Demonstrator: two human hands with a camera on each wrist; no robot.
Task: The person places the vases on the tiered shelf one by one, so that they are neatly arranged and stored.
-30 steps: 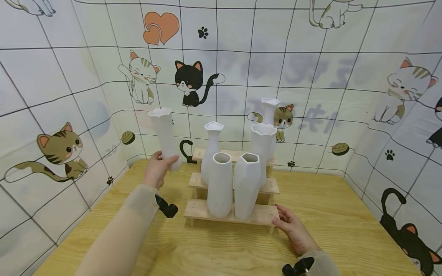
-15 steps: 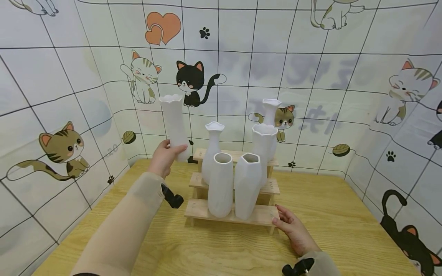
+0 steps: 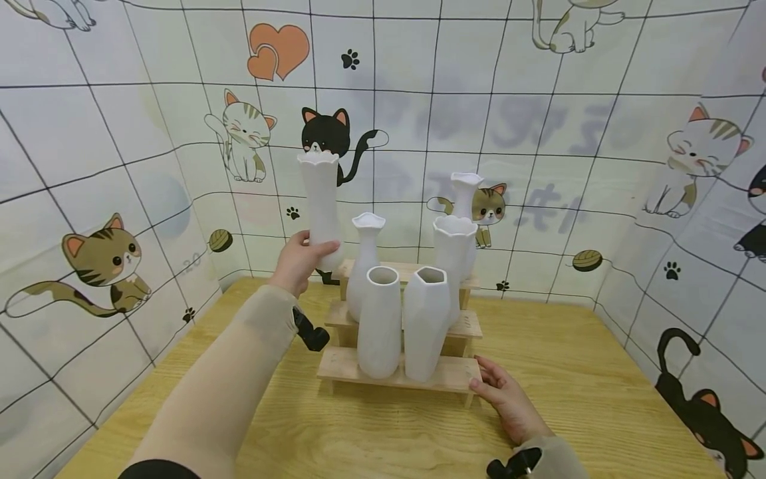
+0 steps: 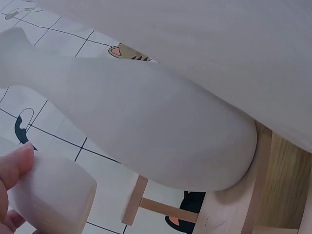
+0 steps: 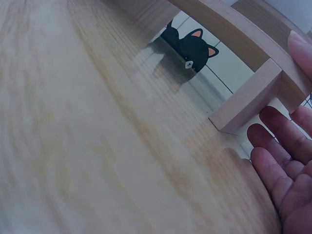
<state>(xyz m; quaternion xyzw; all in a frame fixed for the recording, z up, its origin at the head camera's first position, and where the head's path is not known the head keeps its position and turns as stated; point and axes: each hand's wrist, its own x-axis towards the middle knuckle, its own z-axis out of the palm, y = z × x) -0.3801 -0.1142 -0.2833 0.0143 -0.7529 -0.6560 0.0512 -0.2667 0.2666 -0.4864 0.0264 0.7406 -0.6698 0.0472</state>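
Observation:
My left hand (image 3: 302, 263) grips a tall white vase (image 3: 321, 199) with a ruffled rim low on its body, upright beside the back left end of the three-step wooden stand (image 3: 336, 366). In the left wrist view the base of that vase (image 4: 58, 200) shows under my thumb. A narrow-necked white vase (image 3: 362, 286) stands on the middle step close to it. My right hand (image 3: 509, 399) holds the right end of the bottom step, thumb above. In the right wrist view the fingers (image 5: 270, 141) curl under, beside the stand's leg (image 5: 248, 97).
A smooth round vase (image 3: 379, 332) and a faceted vase (image 3: 425, 332) stand on the bottom step. Behind them on the right are a ruffled vase (image 3: 455, 249) and a flared-neck vase (image 3: 465, 196). The stand rests on a wood-grain table (image 3: 383, 439), with a cat-print curtain (image 3: 401, 60) around it.
My left hand has carried the ruffled vase up and to the right, from left of the stand to its back left end. The right hand stays on the bottom step.

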